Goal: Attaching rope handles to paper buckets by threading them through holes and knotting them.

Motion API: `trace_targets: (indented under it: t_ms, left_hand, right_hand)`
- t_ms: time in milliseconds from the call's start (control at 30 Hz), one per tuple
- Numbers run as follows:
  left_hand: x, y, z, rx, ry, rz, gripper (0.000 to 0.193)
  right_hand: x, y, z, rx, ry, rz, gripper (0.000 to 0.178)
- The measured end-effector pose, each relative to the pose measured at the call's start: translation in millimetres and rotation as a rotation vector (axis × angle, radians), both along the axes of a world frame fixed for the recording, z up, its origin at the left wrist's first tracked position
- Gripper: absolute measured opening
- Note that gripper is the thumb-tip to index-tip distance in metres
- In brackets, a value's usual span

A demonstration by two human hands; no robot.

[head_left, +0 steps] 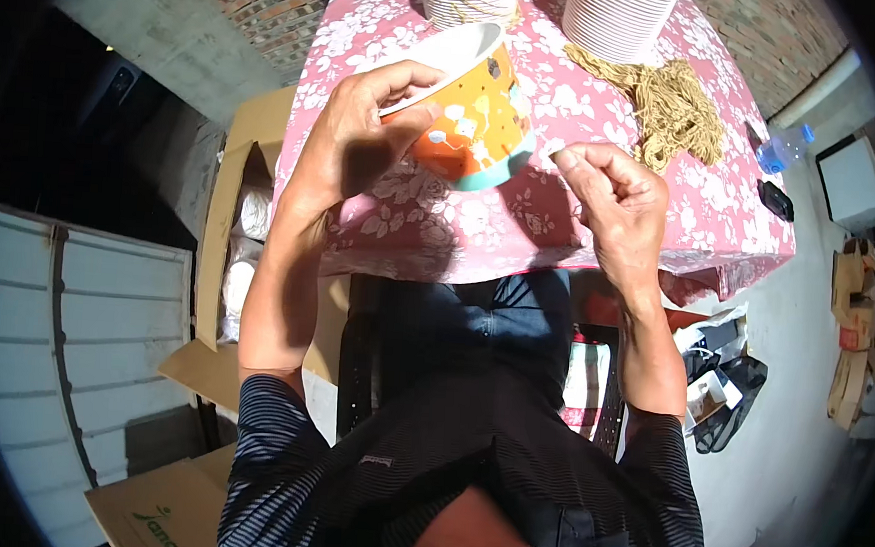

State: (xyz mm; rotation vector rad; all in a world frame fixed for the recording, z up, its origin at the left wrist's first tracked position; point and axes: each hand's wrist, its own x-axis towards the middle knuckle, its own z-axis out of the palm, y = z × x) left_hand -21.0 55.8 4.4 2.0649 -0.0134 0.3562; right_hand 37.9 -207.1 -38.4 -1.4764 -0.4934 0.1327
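My left hand [361, 133] grips an orange paper bucket [482, 111] by its rim, thumb on the outer wall and fingers reaching inside. The bucket is tilted above the table; its inside is white, and its wall has printed figures and a pale green band at the base. To the right of the bucket, apart from it, my right hand [618, 189] pinches thumb and forefinger together. A tiny pale bit shows at those fingertips, too small to name. Beyond my right hand lies a heap of tan cord [678, 113].
A pink floral cloth [701, 219] covers the table. Two stacks of nested paper buckets, a left stack [464, 2] and a right stack [613, 22], stand at the far side. A plastic bottle [786, 149] and a black object [776, 201] are at the right. An open carton [216, 260] stands left.
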Motion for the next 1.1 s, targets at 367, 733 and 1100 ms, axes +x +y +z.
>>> trace_targets:
  t_ms: [367, 733, 1100]
  left_hand:
    - [-11, 0, -4, -0.178, -0.078, -0.036, 0.03]
    - [-6, 11, -3, -0.155, 0.005, -0.1, 0.024]
    - [4, 14, -2, 0.074, -0.15, -0.031, 0.018]
  right_hand:
    - [-15, 55, 20, -0.057, -0.21, -0.02, 0.011]
    - [-3, 65, 5, 0.031, -0.433, -0.043, 0.005]
    - [-11, 82, -1, 0.096, -0.363, 0.023, 0.004]
